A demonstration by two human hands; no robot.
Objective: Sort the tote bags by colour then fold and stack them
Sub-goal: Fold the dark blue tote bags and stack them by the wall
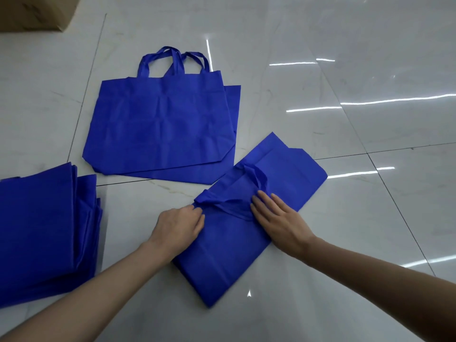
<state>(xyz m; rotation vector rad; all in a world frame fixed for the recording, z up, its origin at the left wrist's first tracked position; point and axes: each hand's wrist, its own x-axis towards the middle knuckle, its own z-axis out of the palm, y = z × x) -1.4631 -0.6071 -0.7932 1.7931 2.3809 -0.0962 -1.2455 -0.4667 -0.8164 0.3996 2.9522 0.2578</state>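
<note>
- A half-folded blue tote bag [237, 255] lay slantwise on the pale tiled floor [370, 119], handles tucked across its middle.
- The left hand [180, 228] pinched the bag's left edge with curled fingers.
- The right hand [278, 218] pressed flat on it, fingers straight and slightly spread.
- Beyond the bag lay flat blue totes [158, 124], overlapping.
- Left of it sat a stack of folded blue bags [39, 233].
- Far beyond, to the left, stood a cardboard box [32, 11].
</note>
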